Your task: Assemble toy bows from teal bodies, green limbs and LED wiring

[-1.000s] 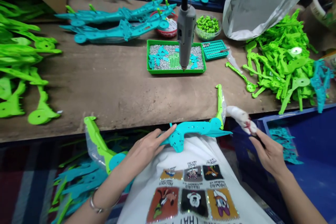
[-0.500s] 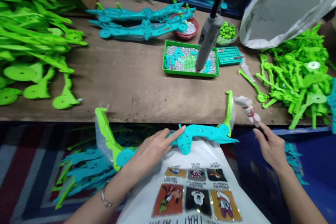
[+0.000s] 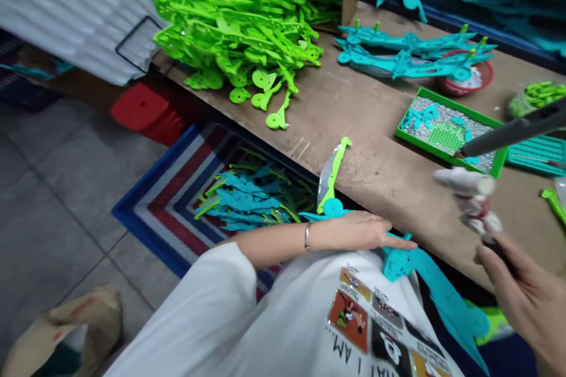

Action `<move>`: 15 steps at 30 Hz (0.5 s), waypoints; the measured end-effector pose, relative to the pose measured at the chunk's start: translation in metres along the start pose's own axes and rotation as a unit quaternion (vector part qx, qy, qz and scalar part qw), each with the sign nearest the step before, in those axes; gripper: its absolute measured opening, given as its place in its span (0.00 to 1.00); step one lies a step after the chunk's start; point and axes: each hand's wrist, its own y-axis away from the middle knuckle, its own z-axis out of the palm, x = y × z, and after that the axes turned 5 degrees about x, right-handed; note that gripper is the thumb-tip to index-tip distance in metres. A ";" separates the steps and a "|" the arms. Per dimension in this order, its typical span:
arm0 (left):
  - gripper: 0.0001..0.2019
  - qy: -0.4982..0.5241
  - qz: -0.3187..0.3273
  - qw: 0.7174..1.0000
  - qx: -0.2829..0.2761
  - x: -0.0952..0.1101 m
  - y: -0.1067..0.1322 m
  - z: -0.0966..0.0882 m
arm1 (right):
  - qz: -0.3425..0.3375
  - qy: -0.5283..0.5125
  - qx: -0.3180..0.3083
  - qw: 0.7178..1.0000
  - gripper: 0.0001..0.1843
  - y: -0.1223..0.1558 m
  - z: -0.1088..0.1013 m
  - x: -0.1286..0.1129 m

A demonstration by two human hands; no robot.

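My left hand (image 3: 365,231) holds a long turquoise plastic part (image 3: 435,277) against my body at the table's edge, its index finger stretched along the part's middle. A bright green curved arm (image 3: 338,165) with clear film stands up from the part's left end. At the other end, a green piece (image 3: 494,323) partly shows behind my right wrist. My right hand (image 3: 522,291) grips the dark handle of a small mallet (image 3: 469,181), its head wrapped in white and raised above the table, apart from the part.
A grey power screwdriver (image 3: 513,129) hangs over a green tray (image 3: 497,168) of screws and turquoise bits. Turquoise parts (image 3: 398,65) lie behind, by a red bowl (image 3: 484,73). Green parts (image 3: 239,29) are heaped at left. Below is a striped sack (image 3: 154,212) with turquoise parts.
My view has swung left, so the bench slid right and tilted. The mallet is still in my right hand, now with its head turned sideways. My left hand keeps its hold.
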 end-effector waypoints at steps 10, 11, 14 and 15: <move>0.19 0.162 0.068 0.983 0.048 -0.015 -0.028 0.004 | -0.213 -0.071 -0.191 0.956 0.26 -0.076 0.047 -0.104; 0.19 0.188 0.063 0.979 0.055 -0.016 -0.028 0.004 | -0.227 -0.068 -0.186 0.953 0.26 -0.078 0.050 -0.106; 0.25 0.226 0.059 0.970 0.064 -0.017 -0.027 0.008 | -0.245 -0.025 -0.210 0.946 0.25 -0.082 0.058 -0.104; 0.27 0.224 0.063 0.970 0.067 -0.017 -0.026 0.009 | -0.244 -0.009 -0.225 0.943 0.24 -0.083 0.060 -0.101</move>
